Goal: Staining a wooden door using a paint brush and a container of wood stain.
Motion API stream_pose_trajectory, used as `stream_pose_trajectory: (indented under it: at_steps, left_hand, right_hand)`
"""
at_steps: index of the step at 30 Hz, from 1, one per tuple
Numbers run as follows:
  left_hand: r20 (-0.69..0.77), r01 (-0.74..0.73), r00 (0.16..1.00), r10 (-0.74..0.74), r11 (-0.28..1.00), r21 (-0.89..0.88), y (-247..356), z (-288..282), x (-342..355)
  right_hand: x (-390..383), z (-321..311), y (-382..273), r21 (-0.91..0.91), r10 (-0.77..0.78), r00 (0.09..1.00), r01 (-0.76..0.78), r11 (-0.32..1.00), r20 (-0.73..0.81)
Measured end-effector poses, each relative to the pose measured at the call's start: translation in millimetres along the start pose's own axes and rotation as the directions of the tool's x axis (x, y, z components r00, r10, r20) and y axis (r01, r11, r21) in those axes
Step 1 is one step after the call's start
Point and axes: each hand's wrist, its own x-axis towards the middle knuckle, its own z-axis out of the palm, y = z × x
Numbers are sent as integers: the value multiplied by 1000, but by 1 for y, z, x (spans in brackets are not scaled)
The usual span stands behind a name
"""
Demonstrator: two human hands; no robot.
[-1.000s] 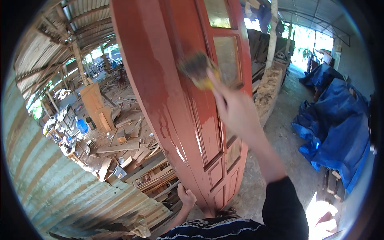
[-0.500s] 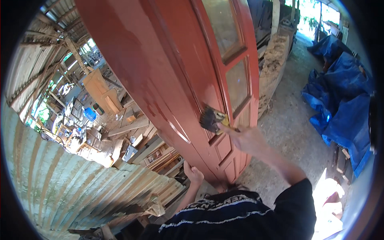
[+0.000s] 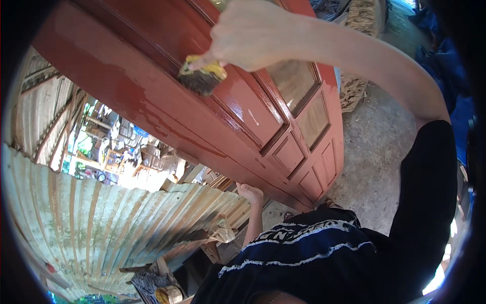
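On the red door (image 3: 152, 96), up top, a brush (image 3: 201, 77) is pressed, gripped at its yellow ferrule by the right hand (image 3: 253, 33). Light tool, soft bristles, wet slippery paint. Door edge is grasped low by the left hand (image 3: 250, 193).

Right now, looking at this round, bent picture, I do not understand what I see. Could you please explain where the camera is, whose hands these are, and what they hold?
The camera sits on a person's head and looks down, and its wide lens bends straight edges. No machine is here, only two bare hands. The right hand holds a paintbrush with its bristles against a reddish-brown wooden door, whose surface looks wet and glossy. The left hand grips the door's lower edge. The door has glass panes. A corrugated metal sheet lies to the left, and the concrete floor lies to the right.
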Motion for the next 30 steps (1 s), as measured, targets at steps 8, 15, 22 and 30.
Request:
stream_pose_trajectory:
  at_steps: [8, 15, 22, 30]
  left_hand:
    - [-92, 4, 996, 8, 992, 124, 7, -3, -9]
    - [-167, -17, 985, 45, 986, 163, 4, 2, -15]
    - [-226, 59, 974, 4, 961, 271, -15, -1, -16]
    - [-210, 37, 977, 25, 957, 288, -13, 10, -12]
  right_hand:
    - [40, -60, 90, 70, 377, 882, -373, 925, -283]
    - [25, -17, 48, 202, 193, 960, -152, 968, -201]
    - [-40, 31, -18, 233, -101, 995, 100, 967, -7]
    - [-1, -9, 29, 101, 40, 996, -31, 994, -82]
